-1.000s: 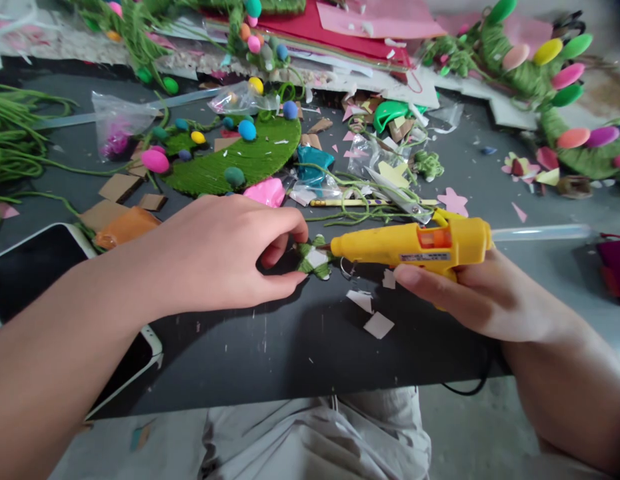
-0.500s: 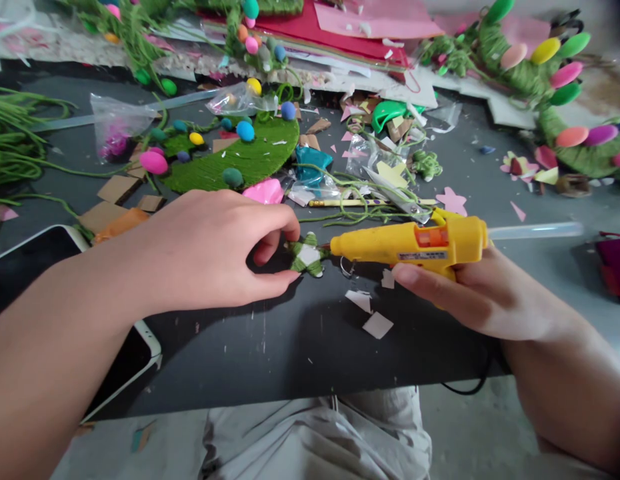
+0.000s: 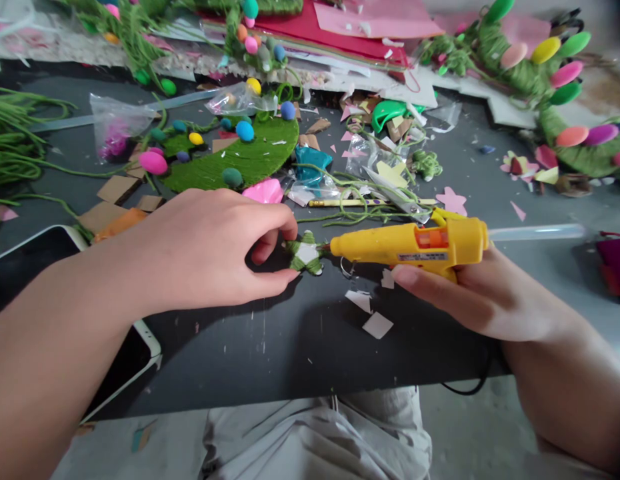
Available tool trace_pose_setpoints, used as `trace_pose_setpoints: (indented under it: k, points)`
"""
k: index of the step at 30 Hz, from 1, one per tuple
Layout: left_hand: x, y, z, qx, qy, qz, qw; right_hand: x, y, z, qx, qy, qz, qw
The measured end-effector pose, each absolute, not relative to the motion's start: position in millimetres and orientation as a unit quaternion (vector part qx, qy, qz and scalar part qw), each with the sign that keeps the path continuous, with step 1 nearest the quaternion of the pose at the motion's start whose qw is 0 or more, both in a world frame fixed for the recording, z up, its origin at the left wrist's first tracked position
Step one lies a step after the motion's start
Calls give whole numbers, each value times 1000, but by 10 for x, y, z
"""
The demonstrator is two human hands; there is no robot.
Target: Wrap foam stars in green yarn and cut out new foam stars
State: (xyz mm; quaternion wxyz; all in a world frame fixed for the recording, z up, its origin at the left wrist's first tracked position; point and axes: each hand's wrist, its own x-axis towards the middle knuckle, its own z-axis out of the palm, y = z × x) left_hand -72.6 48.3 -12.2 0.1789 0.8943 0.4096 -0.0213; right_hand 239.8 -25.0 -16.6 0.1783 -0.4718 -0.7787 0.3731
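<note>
A small star (image 3: 307,254), wrapped in green yarn with a white centre, lies on the dark table. My left hand (image 3: 225,247) pinches its left side between thumb and fingers. My right hand (image 3: 470,293) is wrapped round the handle of a yellow hot glue gun (image 3: 400,245), thumb along the near side. The gun's nozzle points left and meets, or nearly meets, the star's right-hand point. From the gun's back end sticks a clear glue stick (image 3: 535,232). Just below the nozzle is a small metal ring (image 3: 347,268).
White paper scraps (image 3: 378,325) lie below the gun. Scissors (image 3: 397,193), a pencil (image 3: 340,203) and loose green yarn are behind it. A phone (image 3: 135,360) lies under my left forearm. Farther back are a green yarn-covered piece (image 3: 260,157) and a wreath with coloured eggs (image 3: 520,73).
Very little differs. The star has shifted a touch to the left along with my left fingertips, and the glue gun is held almost still at its right point.
</note>
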Motion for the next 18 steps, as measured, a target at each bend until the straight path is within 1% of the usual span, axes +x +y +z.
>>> trace_pose_setpoints:
  k: [10, 14, 18]
  points:
    - [-747, 486, -126, 892, 413, -11, 182, 2431, -243, -173, -450, -772, 407, 191]
    - [-729, 489, -116, 886, 424, -18, 189, 2421, -243, -158, -464, -764, 407, 188]
    - [-715, 489, -113, 884, 426, -18, 192, 2387, -241, -129, -465, -748, 431, 196]
